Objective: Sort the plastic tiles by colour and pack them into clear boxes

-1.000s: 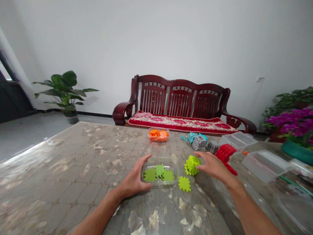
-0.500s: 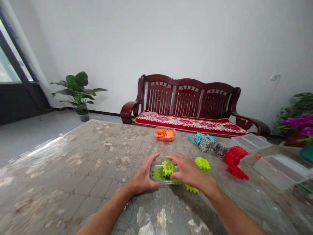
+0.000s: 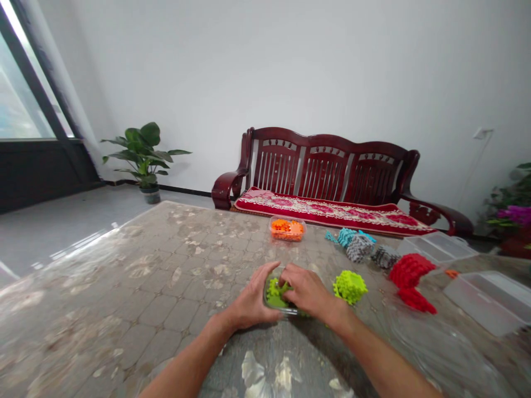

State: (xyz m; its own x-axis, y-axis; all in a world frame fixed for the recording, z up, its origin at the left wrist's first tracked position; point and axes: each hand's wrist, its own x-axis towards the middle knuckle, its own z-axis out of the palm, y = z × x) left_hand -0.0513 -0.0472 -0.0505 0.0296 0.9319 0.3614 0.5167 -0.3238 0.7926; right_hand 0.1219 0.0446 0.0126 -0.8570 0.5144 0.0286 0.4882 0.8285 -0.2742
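Observation:
A clear plastic box [image 3: 290, 312] with green toothed pieces [image 3: 274, 293] in it stands on the patterned tablecloth. My left hand [image 3: 256, 296] is wrapped round the box's left side, thumb along the near edge. Over the box, my right hand [image 3: 305, 290] has its fingers bent down inside, closed on a green piece that they partly cover. To the right of that hand lies a stack of yellow-green pieces [image 3: 350, 287].
Farther back is a clear box of orange pieces [image 3: 287, 229]. Blue pieces [image 3: 347, 237], grey pieces [image 3: 360, 247] and red pieces [image 3: 411, 271] lie to the right, near two translucent boxes [image 3: 489, 301]. Clear lids [image 3: 448, 345] rest at the right front.
My right hand has lowered the green piece into the box, and its fingers now reach inside. The view has shifted slightly left, so things appear farther right.

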